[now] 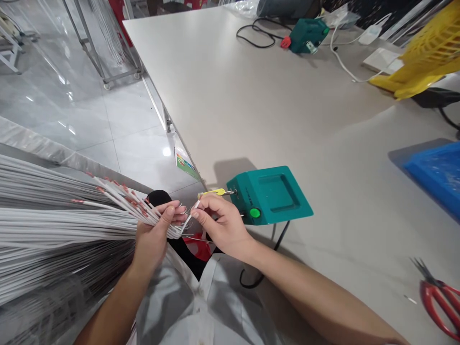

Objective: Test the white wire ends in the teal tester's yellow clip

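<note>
A thick bundle of white cables [64,224] runs in from the left, several of them with reddish-brown marks near their ends. My left hand [156,230] is closed around the end of this bundle, thumb on top. Between the thumb and fingers of my right hand [221,223] is the white end of one cable [195,206], pinched just right of the bundle. Right behind that hand stands a green device [278,194] with a green button and a metal tip. A yellow tag-like piece [215,191] sits by the tip, partly hidden by my fingers.
Red-handled scissors [440,297] lie at the table's right front, below a blue tray [436,167]. A second green device [308,36], black and white cords, and a yellow plastic fan-like object [427,52] occupy the back. The table's left edge drops to a tiled floor.
</note>
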Available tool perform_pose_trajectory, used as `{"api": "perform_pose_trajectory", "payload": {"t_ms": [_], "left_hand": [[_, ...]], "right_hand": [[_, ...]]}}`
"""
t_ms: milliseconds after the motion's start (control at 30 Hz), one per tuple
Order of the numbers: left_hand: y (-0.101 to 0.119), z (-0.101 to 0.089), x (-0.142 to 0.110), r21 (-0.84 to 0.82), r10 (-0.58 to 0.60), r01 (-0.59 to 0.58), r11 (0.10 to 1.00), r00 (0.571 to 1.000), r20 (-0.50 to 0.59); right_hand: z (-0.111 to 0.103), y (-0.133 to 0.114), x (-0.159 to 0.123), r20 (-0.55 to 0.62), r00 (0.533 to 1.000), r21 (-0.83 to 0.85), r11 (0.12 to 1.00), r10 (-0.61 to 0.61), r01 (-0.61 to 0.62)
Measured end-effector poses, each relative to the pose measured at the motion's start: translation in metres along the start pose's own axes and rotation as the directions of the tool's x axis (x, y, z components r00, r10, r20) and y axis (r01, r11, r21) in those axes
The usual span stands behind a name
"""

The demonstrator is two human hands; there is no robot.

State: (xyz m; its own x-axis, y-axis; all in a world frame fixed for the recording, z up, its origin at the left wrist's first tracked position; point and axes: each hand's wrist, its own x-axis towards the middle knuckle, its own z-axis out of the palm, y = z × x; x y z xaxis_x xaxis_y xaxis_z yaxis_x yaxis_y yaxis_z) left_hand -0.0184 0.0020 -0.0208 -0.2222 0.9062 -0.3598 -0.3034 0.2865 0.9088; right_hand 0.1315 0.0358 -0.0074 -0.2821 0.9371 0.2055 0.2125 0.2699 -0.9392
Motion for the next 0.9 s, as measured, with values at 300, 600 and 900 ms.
{"api": "perform_pose_trajectory", "payload": {"t_ms": [300, 600, 900], "left_hand": [[0.008, 0.012, -0.007, 0.245, 0.062, -0.076, 0.966, 0.996, 0.064], [0.011, 0.013, -0.009, 0.353, 0.108, -0.102, 0.93, 0.994, 0.002], [0.015, 0.006, -0.006, 0.35, 0.106, -0.223, 0.91, 0.94, 0.324]], "right_hand": [[0.003, 0.001, -0.004, 0.107, 0.984, -0.162, 0.973, -0.145, 0.161], [-0.005, -0.007, 0.002, 0.017, 0.998, -0.041, 0.997, -0.063, 0.063], [-0.02, -0.013, 0.011, 0.22, 0.973, -0.098, 0.991, -0.068, 0.091]]}}
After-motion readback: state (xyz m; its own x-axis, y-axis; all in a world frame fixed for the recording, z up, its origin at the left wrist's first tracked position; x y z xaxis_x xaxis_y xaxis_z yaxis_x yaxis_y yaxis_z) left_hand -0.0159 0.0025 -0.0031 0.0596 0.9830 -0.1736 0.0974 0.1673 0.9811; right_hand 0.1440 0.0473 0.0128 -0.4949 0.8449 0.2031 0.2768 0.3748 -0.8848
